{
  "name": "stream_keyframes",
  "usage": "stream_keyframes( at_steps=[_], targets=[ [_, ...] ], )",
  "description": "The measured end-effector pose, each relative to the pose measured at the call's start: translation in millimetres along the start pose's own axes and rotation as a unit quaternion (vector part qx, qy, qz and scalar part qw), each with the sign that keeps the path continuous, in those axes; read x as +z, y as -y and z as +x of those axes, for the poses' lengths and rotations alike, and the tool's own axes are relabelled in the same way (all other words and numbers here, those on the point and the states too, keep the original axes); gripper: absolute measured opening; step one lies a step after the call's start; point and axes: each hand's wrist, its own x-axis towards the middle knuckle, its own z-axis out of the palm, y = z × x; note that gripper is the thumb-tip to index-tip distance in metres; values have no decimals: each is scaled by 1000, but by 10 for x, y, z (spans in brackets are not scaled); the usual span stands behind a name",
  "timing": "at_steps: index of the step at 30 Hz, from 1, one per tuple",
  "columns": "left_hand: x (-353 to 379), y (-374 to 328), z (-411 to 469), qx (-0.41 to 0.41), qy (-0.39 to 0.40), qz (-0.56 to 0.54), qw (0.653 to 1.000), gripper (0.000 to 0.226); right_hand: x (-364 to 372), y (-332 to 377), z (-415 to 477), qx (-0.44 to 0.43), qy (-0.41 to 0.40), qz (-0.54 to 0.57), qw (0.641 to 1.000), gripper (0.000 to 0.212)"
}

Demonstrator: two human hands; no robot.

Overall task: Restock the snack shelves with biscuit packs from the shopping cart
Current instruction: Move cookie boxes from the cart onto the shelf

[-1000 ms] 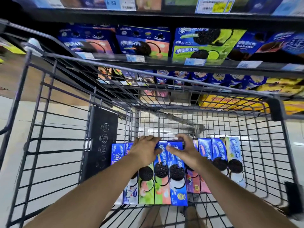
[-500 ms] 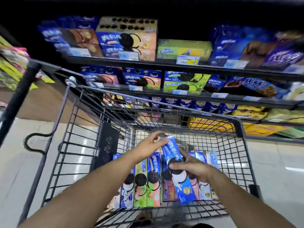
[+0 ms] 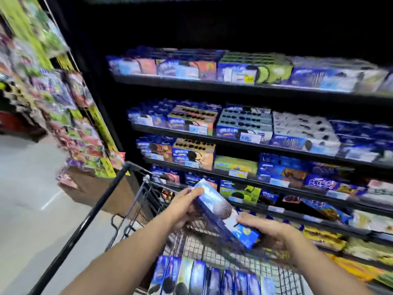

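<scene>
Right, both hands on one blue biscuit pack [image 3: 219, 209]. My left hand [image 3: 184, 206] grips its upper end, thumb on top and fingers wrapped underneath. My right hand [image 3: 271, 232] grasps the lower end, thumb lying across the printed face. The pack is tilted, its high end to the left and toward the shelves, its low end nearer me. It's held in the air above the shopping cart [image 3: 146, 196], clear of the wire basket.

Down at the bottom of the view, a row of biscuit packs [image 3: 200, 275] stands on end inside the cart, side by side, mostly blue. Ahead, the snack shelves [image 3: 217, 139] run in dark tiers, packed with blue, orange and green boxes, price tags along the edges. Everything's blurred, so I can't read the print. Off to the left, hanging snack bags [image 3: 70, 116] fill a rack, with a brown cardboard box [image 3: 93, 190] on the pale floor [image 3: 23, 188] beneath them.
</scene>
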Motion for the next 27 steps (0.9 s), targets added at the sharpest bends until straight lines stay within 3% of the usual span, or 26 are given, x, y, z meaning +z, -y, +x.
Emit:
stream_keyframes(
  at_steps=[6,10,13,16,19,21,23,27],
  targets=[
    [-221,-465,-217,75,-112,-85,987,27,127,381,51,-37,-28,102,994,83],
    [-502,-702,-229,137,-83,-110,981,26,383,727,236,-103,-94,130,982,71],
    [-905,-994,-180,184,-20,-52,981,39,529,1090,367,-177,-133,56,974,62],
    [-1409,-1354,-63,212,8,89,973,42,674,1510,545,-252,-176,-60,950,66],
    [-1874,-1755,166,245,-12,276,929,42,833,1941,789,-304,-227,-157,912,68],
    [-2117,-1996,365,268,-14,341,901,43,919,2214,986,-310,-247,-204,895,72],
    [-2286,-2180,584,290,-11,350,891,50,961,2446,1208,-312,-267,-245,878,72],
    [-2498,-2420,1096,324,-58,269,905,64,994,2860,1668,-353,-310,-260,844,72]
  ],
)
